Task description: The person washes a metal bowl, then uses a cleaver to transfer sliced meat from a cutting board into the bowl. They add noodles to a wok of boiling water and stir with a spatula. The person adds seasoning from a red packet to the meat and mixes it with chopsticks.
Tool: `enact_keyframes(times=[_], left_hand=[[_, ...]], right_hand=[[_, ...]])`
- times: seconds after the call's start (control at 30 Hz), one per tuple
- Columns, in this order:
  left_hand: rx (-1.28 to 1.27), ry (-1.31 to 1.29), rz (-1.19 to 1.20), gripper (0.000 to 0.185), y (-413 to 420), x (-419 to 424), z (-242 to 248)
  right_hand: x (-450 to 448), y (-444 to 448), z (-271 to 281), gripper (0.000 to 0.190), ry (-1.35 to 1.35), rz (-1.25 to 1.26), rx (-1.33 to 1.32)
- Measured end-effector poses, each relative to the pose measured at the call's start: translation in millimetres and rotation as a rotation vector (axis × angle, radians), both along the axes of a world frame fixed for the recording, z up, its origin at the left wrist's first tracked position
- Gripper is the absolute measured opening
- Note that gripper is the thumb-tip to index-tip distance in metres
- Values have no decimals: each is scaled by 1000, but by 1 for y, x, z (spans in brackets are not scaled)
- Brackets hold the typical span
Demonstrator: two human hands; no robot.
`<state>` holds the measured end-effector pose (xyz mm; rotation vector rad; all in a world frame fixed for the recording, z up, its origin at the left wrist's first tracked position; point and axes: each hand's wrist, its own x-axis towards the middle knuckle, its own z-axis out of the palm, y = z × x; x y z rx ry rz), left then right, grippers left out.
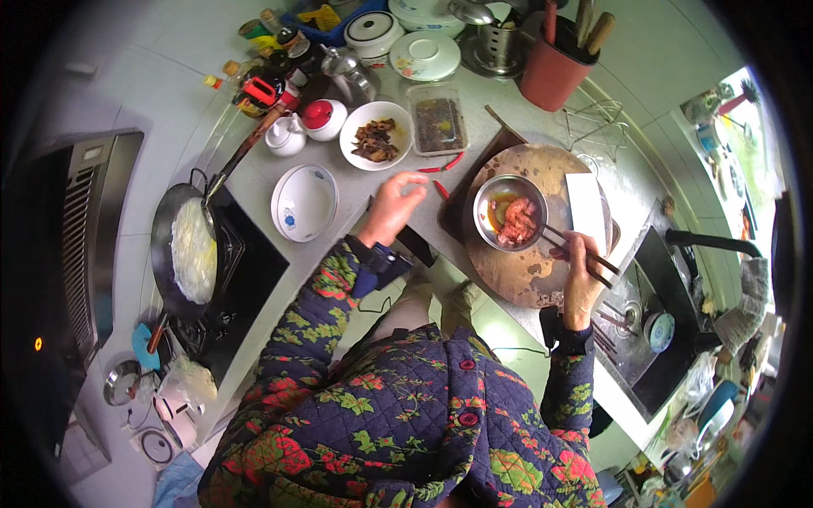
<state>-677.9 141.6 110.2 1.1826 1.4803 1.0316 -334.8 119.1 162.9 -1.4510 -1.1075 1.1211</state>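
My right hand point(579, 270) grips a pair of dark chopsticks point(594, 259). Their tips reach the rim of a small steel bowl point(477, 222) on a round wooden chopping board point(508, 279). Inside the bowl, pinkish raw meat point(517, 222) lies beside an orange-yellow liquid. A cleaver with a broad pale blade point(585, 203) seems to lie flat on the board, just beyond that hand; its handle is not plain. My left hand point(395, 204) hovers over the counter edge, fingers slightly curled and holding nothing. Red chillies point(444, 166) are on the counter between my hands.
At left, a wok point(166, 260) holding a pale, egg-like sheet point(192, 254) and a spatula point(244, 149) sits on the stove. An oval dish point(314, 216), a bowl of browned food point(375, 141) and a plastic box point(438, 120) stand ahead. The sink point(660, 355) is at right.
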Motion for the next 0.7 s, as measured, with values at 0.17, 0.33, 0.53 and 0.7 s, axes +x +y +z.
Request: enact_keyframes(times=[0.17, 0.33, 0.53, 0.7], left_hand=[[70, 191, 207, 31, 9, -110, 30], [47, 546, 289, 42, 47, -208, 26], [96, 818, 247, 49, 112, -254, -23], [-38, 900, 161, 45, 147, -265, -35]], right_hand=[[12, -1, -4, 27, 62, 35, -35], [7, 4, -8, 28, -14, -19, -83], [-18, 6, -2, 29, -4, -258, -32], [-30, 7, 5, 29, -48, -161, -73]])
